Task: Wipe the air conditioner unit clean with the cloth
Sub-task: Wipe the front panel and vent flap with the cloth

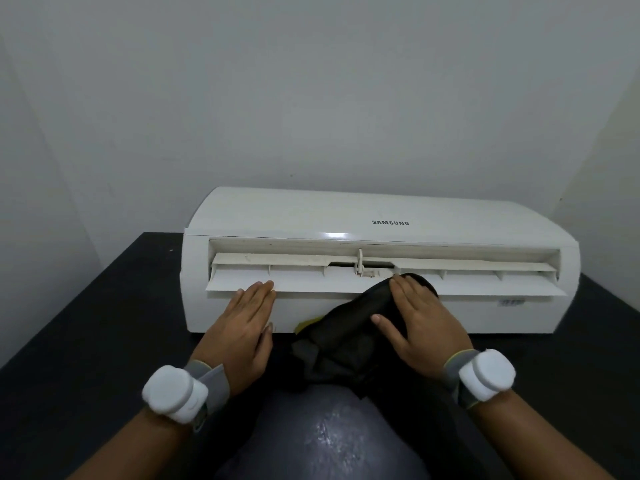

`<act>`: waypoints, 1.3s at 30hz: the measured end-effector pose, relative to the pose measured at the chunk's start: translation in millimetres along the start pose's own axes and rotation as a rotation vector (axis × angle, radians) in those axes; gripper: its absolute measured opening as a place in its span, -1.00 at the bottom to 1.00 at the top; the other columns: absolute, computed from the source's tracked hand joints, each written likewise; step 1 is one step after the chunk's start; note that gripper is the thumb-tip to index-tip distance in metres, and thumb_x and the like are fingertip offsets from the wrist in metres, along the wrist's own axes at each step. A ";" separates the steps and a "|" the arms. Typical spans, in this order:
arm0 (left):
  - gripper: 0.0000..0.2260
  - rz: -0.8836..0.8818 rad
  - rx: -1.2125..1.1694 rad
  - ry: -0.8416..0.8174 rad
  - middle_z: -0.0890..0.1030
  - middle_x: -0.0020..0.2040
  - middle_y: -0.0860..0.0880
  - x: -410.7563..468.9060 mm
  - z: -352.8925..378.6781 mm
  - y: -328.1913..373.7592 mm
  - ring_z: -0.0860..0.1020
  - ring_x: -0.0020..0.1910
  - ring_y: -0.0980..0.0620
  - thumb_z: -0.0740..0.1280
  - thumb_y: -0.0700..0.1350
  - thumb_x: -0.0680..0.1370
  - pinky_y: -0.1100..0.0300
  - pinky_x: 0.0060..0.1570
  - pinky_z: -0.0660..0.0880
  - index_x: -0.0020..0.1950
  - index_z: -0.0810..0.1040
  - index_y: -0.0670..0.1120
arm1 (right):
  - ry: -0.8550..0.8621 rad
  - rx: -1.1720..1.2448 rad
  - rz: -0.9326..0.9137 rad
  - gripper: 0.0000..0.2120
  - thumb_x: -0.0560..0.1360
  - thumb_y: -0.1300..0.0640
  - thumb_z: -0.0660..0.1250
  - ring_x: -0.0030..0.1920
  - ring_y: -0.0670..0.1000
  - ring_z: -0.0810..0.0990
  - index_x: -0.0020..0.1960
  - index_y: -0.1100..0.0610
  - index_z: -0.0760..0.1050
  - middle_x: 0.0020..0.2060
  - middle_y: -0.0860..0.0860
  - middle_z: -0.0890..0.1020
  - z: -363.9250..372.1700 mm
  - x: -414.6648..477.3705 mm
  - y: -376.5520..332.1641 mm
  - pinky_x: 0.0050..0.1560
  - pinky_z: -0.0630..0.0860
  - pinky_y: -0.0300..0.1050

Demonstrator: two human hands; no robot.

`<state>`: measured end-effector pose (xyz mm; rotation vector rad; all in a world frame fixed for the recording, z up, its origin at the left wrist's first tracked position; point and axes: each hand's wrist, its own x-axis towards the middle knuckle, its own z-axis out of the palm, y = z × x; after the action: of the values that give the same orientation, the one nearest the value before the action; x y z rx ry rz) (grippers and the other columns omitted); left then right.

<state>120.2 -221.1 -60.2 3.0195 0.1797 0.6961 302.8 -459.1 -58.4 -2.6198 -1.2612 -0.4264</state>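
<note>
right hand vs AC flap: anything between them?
Head view: the dark cloth lies between, pressed by the flat right hand onto the open flap of the air conditioner.

The right hand partly hides the cloth.

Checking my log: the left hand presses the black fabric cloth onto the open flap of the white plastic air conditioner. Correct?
No: the head view shows the right hand, not the left, pressing the black fabric cloth onto the open flap of the white plastic air conditioner. The left hand touches the flap bare.
</note>
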 end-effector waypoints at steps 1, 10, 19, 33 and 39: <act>-0.46 0.000 -0.003 0.003 0.37 0.39 -0.26 0.1 -0.1 -0.3 0.32 0.39 -0.22 -0.01 -0.05 0.49 -0.17 0.39 0.13 0.36 0.35 -0.33 | 0.001 -0.005 0.034 -0.27 0.56 -0.27 0.03 0.53 0.06 0.04 0.53 0.20 0.07 0.53 0.09 0.15 0.6 -3.6 6.2 0.52 -0.04 -0.06; -0.51 -0.006 -0.051 0.033 0.32 0.43 -0.22 0.4 1.7 -0.3 0.26 0.43 -0.18 0.17 -0.15 0.48 -0.10 0.42 0.03 0.39 0.32 -0.29 | 0.291 0.086 0.118 -0.67 0.45 0.22 0.44 0.19 0.19 0.58 0.21 0.20 0.58 0.18 0.14 0.61 0.1 -7.2 28.4 0.07 0.56 0.12; -0.52 0.003 -0.060 0.051 0.30 0.44 -0.20 -1.2 3.9 -2.2 0.23 0.45 -0.16 0.18 -0.16 0.49 -0.11 0.42 0.00 0.40 0.32 -0.28 | 0.575 0.482 0.138 -0.89 0.47 0.25 0.42 -0.26 0.13 0.67 -0.04 0.13 0.68 -0.27 0.09 0.71 -10.8 40.0 -39.9 -0.16 0.46 -0.19; -0.51 0.017 -0.037 0.047 0.31 0.44 -0.19 -1.7 5.5 -4.2 0.24 0.44 -0.18 0.30 -0.22 0.47 -0.24 0.37 0.06 0.39 0.35 -0.27 | 0.435 0.095 0.019 -0.93 0.49 0.15 0.36 -0.24 0.18 0.57 -0.11 0.09 0.62 -0.10 0.02 0.58 -7.2 88.6 -91.5 -0.38 0.31 -0.16; -0.51 0.017 -0.026 0.044 0.26 0.47 -0.17 -2.4 5.2 -4.7 0.17 0.47 -0.16 0.26 -0.21 0.49 -0.23 0.39 -0.02 0.41 0.31 -0.26 | 0.172 -0.180 -0.002 -0.74 0.52 0.21 0.12 -0.06 0.16 0.56 0.11 0.08 0.51 0.10 0.02 0.51 -9.6 91.6 -101.6 0.07 0.38 -0.01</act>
<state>119.9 -216.8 -66.3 2.9864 0.1451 0.7609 275.7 -332.8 -12.4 -2.6566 -1.2217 -0.7815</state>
